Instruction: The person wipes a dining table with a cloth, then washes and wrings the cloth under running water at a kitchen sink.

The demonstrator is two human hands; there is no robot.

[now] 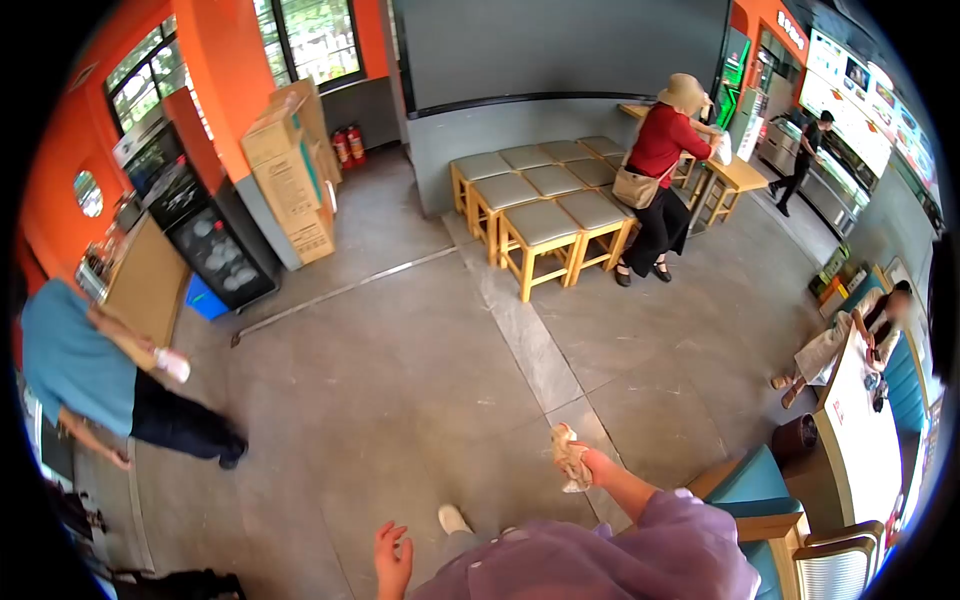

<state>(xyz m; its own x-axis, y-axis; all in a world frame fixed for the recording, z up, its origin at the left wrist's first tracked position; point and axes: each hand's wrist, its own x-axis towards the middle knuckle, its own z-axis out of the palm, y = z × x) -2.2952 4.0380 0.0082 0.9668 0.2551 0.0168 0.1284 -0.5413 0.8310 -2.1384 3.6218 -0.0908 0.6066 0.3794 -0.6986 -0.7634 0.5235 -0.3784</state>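
My right hand [598, 466] reaches out ahead of my body, its fingers closed around a crumpled cream-and-brown wad [571, 458]. Whether the wad is cloth or paper I cannot make out. Low in the view, my left hand [393, 558] hangs in the air with its fingers loosely apart and nothing in it. Both hands are above the grey floor [400, 420], away from any furniture. One pale shoe [453, 518] of mine shows between them, below my purple top [590, 560].
Several grey-topped wooden stools [540, 222] are pushed together ahead; a person in red [665, 150] sits beside them. On the left, a person in blue [85, 350] walks near a black fridge [215, 245] and stacked cartons [290, 180]. Teal seating [750, 485] and a white table [865, 440] stand right.
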